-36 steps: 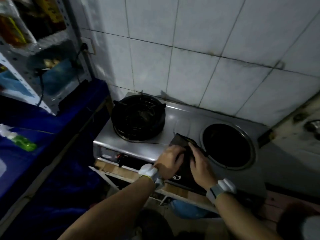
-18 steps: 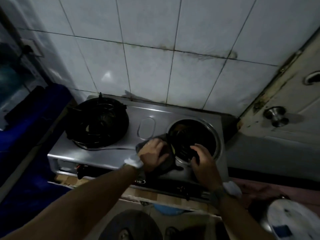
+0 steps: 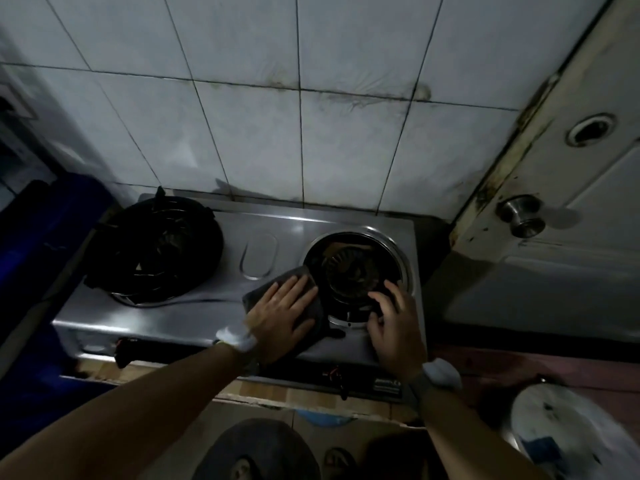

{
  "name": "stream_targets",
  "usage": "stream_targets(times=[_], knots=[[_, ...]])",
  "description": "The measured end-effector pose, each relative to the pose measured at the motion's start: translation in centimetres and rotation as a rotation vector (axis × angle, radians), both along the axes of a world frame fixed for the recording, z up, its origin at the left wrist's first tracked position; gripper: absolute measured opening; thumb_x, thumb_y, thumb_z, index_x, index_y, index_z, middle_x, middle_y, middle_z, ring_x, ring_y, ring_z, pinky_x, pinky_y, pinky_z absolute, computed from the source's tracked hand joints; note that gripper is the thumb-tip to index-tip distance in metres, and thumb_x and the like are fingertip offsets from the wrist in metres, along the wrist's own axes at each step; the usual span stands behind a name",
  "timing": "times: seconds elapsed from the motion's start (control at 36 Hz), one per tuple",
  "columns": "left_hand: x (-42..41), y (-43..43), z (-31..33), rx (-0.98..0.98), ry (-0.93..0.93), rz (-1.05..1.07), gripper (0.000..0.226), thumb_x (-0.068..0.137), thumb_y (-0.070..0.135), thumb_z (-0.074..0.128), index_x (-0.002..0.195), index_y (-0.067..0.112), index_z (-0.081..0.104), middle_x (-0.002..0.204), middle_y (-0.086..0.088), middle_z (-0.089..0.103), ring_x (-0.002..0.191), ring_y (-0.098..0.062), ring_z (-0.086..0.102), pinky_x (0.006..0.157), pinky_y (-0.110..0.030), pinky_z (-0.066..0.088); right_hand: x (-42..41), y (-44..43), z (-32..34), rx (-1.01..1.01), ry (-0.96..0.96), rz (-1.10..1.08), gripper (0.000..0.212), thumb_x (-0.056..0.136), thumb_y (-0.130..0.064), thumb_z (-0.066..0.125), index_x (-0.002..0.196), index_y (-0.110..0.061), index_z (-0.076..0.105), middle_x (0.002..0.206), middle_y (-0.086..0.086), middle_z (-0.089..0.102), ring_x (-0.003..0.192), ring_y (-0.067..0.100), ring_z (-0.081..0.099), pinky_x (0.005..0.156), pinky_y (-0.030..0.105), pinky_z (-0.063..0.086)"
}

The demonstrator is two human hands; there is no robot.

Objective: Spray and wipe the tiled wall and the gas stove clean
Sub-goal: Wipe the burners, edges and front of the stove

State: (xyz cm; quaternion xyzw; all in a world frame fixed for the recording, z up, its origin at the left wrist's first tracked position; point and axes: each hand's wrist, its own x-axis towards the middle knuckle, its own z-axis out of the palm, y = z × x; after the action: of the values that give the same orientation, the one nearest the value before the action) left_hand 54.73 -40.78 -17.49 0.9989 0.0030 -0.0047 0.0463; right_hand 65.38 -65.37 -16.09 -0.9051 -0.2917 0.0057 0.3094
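A steel two-burner gas stove [image 3: 194, 317] stands against the stained white tiled wall [image 3: 249, 133]. A dark grey cloth [image 3: 263, 285] lies on the stove top between the burners. My left hand [image 3: 282, 306] presses flat on the cloth with straight fingers. My right hand [image 3: 391, 320] has curled fingers on the front rim of the right burner's black ring [image 3: 353, 271], which sits in its steel well. The left burner [image 3: 156, 251] carries a black pan support.
A white door with a metal knob [image 3: 521, 214] stands right of the stove. A blue-covered surface [image 3: 41, 237] adjoins the stove on the left. A white lidded bucket [image 3: 568, 434] sits at the lower right on the floor.
The view swung right and closer to the right burner. My left hand slid the cloth toward the right burner and flattened on it. My right hand left the cloth and reached the burner ring.
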Motion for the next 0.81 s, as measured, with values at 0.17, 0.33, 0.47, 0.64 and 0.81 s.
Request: stream_targets(times=[0.17,0.33,0.47,0.64,0.81], knots=[[2.4,4.7,1.2,0.046,0.099,0.024,0.066,0.094,0.060,0.016,0.156,0.037,0.013,0.164,0.003,0.018,0.151,-0.018,0.014,0.121,-0.040,0.010,0.8,-0.7,0.0,0.019,-0.096,-0.103,0.038,0.086,-0.028,0.045,0.114,-0.015,0.067,0.136,0.012,0.054,0.132,0.034,0.045,0.104,0.058,0.038],[7.8,4.5,1.6,0.013,0.132,0.405,0.060,0.100,0.054,0.011,0.156,0.037,0.003,0.166,0.003,0.006,0.152,-0.020,0.001,0.122,-0.046,0.005,1.5,-1.3,-1.0,-0.079,-0.084,-0.260,0.042,0.084,-0.034,0.042,0.115,-0.018,0.066,0.137,0.015,0.054,0.133,0.035,0.045,0.103,0.066,0.034],[6.4,1.5,1.6,0.010,0.132,0.389,0.061,0.099,0.055,0.007,0.157,0.036,0.006,0.166,0.001,0.008,0.153,-0.022,0.004,0.121,-0.046,0.005,1.4,-1.4,-1.3,-0.086,-0.123,-0.195,0.042,0.090,-0.035,0.043,0.123,-0.017,0.061,0.142,0.014,0.047,0.137,0.034,0.039,0.106,0.060,0.035],[0.9,-2.7,1.6,-0.027,0.085,0.064,0.062,0.102,0.053,0.001,0.151,0.034,0.036,0.157,0.001,0.036,0.147,-0.025,0.027,0.116,-0.051,0.028,1.3,-0.9,-1.0,-0.086,-0.073,-0.165,0.044,0.090,-0.039,0.038,0.122,-0.020,0.062,0.145,0.009,0.045,0.140,0.029,0.036,0.112,0.059,0.027],[-2.0,-0.2,0.4,0.048,0.121,-0.187,0.057,0.101,0.054,0.005,0.156,0.041,0.008,0.164,0.012,0.009,0.151,-0.016,0.005,0.120,-0.038,0.006,1.4,-1.0,-1.1,-0.022,-0.077,-0.187,0.042,0.089,-0.033,0.041,0.117,-0.014,0.065,0.143,0.013,0.048,0.136,0.033,0.042,0.109,0.060,0.032]])
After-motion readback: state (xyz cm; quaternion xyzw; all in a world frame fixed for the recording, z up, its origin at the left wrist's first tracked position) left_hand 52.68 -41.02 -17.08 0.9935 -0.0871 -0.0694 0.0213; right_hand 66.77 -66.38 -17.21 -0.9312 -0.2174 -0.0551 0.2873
